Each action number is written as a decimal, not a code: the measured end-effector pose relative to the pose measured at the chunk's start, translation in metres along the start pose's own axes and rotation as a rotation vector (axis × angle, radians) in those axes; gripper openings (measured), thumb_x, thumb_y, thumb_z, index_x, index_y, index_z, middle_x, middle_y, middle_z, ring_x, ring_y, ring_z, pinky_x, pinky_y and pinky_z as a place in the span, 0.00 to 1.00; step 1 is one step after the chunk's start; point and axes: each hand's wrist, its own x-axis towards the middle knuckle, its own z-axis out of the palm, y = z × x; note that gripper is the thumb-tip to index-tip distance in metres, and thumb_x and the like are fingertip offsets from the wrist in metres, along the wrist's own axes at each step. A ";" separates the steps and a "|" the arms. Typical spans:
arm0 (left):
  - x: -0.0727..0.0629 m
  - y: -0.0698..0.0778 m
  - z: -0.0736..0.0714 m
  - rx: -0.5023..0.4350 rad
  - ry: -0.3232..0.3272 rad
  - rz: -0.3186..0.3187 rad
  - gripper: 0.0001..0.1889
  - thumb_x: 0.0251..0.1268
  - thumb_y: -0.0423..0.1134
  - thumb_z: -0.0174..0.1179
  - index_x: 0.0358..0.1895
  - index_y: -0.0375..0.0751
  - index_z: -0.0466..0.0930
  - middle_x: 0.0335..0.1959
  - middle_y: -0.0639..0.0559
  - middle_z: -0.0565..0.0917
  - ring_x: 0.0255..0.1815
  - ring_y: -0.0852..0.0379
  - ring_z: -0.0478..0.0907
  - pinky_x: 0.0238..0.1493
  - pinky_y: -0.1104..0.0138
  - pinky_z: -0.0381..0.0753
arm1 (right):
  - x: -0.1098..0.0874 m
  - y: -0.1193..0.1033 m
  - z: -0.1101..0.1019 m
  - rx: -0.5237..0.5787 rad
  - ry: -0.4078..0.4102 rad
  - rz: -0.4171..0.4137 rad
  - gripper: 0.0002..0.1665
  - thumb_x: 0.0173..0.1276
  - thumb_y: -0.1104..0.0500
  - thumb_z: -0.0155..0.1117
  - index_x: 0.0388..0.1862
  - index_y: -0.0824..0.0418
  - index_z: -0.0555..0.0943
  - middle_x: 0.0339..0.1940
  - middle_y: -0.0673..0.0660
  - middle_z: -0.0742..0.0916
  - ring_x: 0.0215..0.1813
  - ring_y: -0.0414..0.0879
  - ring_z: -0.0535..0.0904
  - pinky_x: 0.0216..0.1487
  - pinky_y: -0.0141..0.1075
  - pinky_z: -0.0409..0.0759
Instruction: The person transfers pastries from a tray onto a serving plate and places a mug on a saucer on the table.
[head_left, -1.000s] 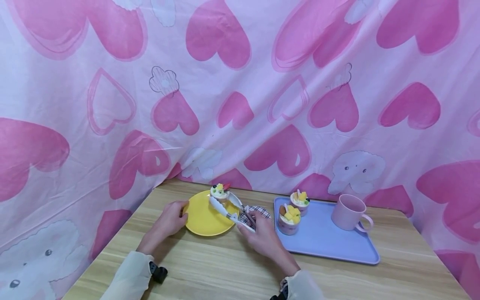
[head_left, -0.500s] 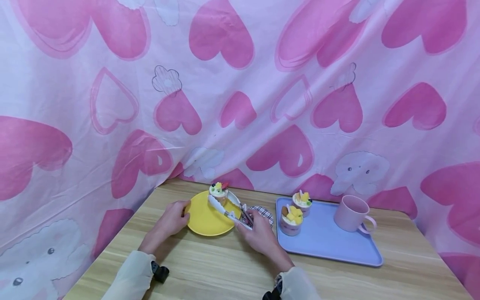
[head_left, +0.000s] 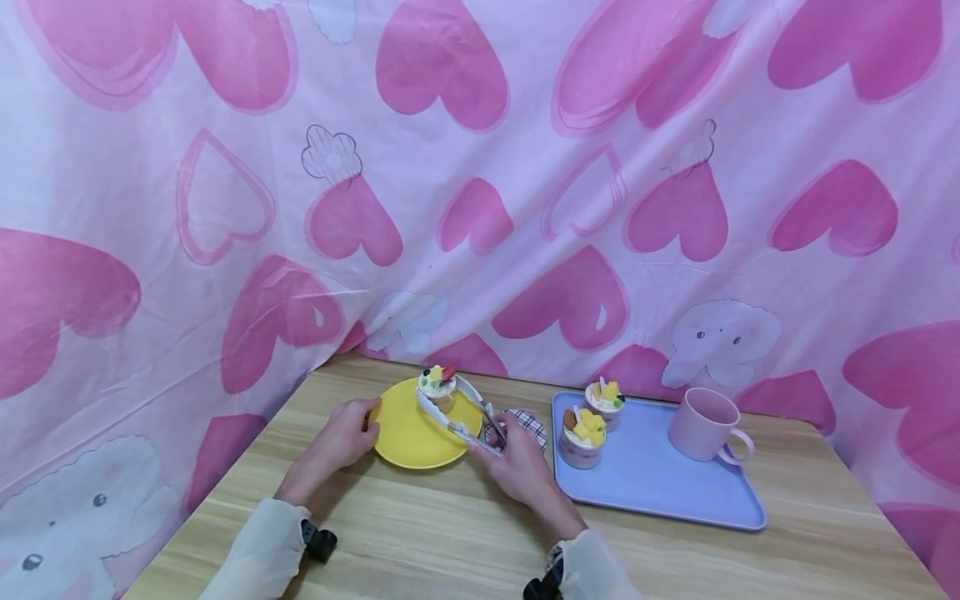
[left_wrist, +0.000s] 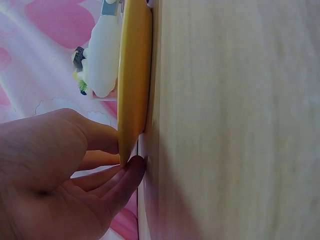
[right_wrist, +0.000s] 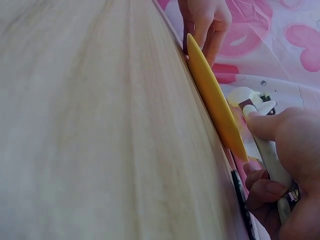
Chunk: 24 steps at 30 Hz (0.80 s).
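My left hand (head_left: 345, 435) pinches the near-left rim of a yellow plate (head_left: 412, 443); the left wrist view shows the thumb above the rim and fingers underneath. On the plate's far side stands a small dessert cup (head_left: 441, 400) topped with cream, fruit and a red strawberry slice. My right hand (head_left: 521, 467) grips a pair of tongs (head_left: 437, 415) with pale tips and metal arms. Their tips are spread on either side of the cup. In the right wrist view, the fingers wrap round the pale tongs arm (right_wrist: 270, 160) close to the plate.
A checked round coaster (head_left: 531, 425) lies partly under the tongs and right hand. To the right, a lilac tray (head_left: 652, 492) carries two more dessert cups, one in front (head_left: 581, 442) and one behind (head_left: 604, 404), and a pink mug (head_left: 701, 425). A heart-patterned curtain (head_left: 480, 208) hangs behind the table.
The tongs' arms now stand wider apart around the dessert cup than half a second ago. The left hand keeps its place on the plate's rim.
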 end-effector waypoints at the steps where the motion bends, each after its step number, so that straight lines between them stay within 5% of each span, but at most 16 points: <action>1: 0.000 0.000 0.000 -0.001 0.000 -0.001 0.25 0.70 0.25 0.62 0.69 0.18 0.76 0.59 0.29 0.87 0.49 0.46 0.82 0.52 0.53 0.87 | 0.000 0.000 -0.001 0.005 0.002 0.002 0.39 0.70 0.43 0.78 0.69 0.64 0.78 0.38 0.48 0.85 0.39 0.40 0.77 0.41 0.32 0.78; 17: 0.000 0.001 0.001 0.007 -0.012 -0.028 0.27 0.72 0.27 0.62 0.71 0.19 0.75 0.62 0.29 0.86 0.52 0.45 0.81 0.55 0.52 0.86 | -0.003 -0.002 -0.011 0.095 -0.027 0.072 0.46 0.68 0.34 0.77 0.74 0.57 0.75 0.41 0.51 0.85 0.39 0.44 0.78 0.33 0.33 0.79; 24: -0.001 0.000 0.000 0.021 0.003 -0.011 0.26 0.71 0.27 0.62 0.70 0.19 0.76 0.61 0.29 0.86 0.52 0.44 0.82 0.55 0.50 0.86 | -0.005 -0.006 -0.015 0.151 0.040 0.019 0.47 0.62 0.39 0.84 0.74 0.55 0.75 0.50 0.57 0.88 0.49 0.47 0.81 0.48 0.35 0.81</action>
